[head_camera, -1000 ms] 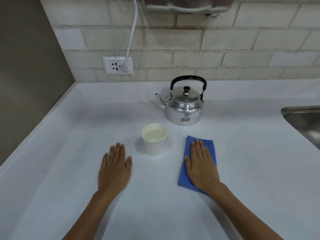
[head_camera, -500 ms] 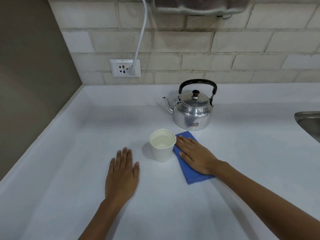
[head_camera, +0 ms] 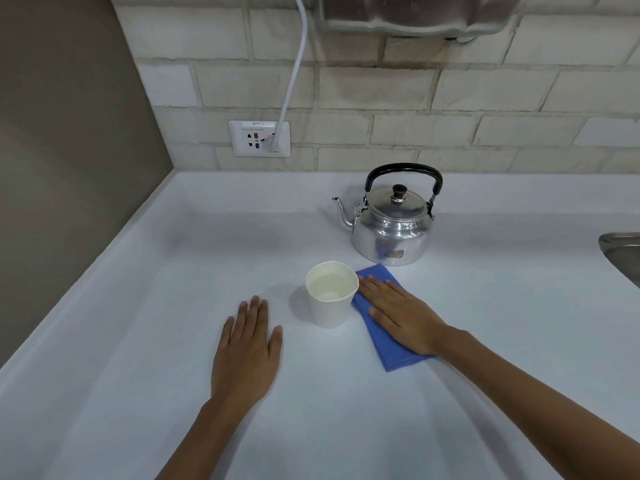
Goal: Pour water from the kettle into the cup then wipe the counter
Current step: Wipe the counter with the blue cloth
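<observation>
Right hand [head_camera: 403,315], fingers flat and unclenched, presses the folded blue cloth [head_camera: 393,348] at frame centre, fingertips touching the white paper cup [head_camera: 330,294] to its left

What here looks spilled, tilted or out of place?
Nothing stands out. The cup stands upright with water inside, the kettle is upright, and the right hand presses the blue cloth flat beside the cup.

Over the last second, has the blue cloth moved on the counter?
Yes. The blue cloth, flat under the right hand, has slid left, from clear of the cup to right beside it, its far corner nearer the kettle.
</observation>
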The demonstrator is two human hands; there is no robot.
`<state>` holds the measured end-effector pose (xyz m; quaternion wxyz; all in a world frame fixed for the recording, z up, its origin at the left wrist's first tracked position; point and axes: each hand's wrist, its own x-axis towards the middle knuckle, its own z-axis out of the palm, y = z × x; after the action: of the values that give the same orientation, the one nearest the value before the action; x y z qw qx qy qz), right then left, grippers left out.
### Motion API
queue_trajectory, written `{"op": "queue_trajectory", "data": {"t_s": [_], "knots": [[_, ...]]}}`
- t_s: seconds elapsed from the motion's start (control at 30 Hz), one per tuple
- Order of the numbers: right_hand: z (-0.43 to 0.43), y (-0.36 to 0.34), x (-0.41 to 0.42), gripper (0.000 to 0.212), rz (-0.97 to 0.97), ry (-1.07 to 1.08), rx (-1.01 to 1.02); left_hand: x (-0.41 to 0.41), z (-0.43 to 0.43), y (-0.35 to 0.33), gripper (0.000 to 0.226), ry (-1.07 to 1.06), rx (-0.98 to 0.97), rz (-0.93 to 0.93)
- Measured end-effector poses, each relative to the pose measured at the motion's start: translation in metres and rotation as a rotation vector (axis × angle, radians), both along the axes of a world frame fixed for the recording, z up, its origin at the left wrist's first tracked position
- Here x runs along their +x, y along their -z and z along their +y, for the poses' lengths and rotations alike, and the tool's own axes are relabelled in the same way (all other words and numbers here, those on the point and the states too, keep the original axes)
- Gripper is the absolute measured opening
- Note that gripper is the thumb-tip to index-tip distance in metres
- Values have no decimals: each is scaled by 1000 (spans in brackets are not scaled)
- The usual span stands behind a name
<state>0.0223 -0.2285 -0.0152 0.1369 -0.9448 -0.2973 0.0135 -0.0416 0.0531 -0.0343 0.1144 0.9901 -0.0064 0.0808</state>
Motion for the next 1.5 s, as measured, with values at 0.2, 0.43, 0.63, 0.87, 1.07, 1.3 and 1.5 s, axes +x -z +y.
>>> {"op": "queue_trajectory", "data": {"t_s": [0.2, 0.43, 0.63, 0.87, 1.07, 1.3, 1.5], "knots": [[-78, -7, -2, 49, 40, 344, -8, 0, -1, 0, 57, 1, -6, 7], [-18, -1, -46, 52, -65, 404, -65, 1, -2, -1, 57, 1, 20, 17], [-16, 0, -102, 51, -57, 206, -29, 0, 0, -3, 57, 15, 15, 28], [-33, -8, -93, 52, 6, 514, -92, 1, -2, -2, 57, 5, 7, 46], [42, -6, -133, 55, -78, 424, -49, 3, -3, -1, 57, -8, 27, 30], [102, 1, -140, 60, 24, 317, 89, 1, 0, -11, 56, 11, -103, 75], [41, -21, -89, 50, -49, 487, 368, -45, -9, -39, 28, -18, -526, -146]]}}
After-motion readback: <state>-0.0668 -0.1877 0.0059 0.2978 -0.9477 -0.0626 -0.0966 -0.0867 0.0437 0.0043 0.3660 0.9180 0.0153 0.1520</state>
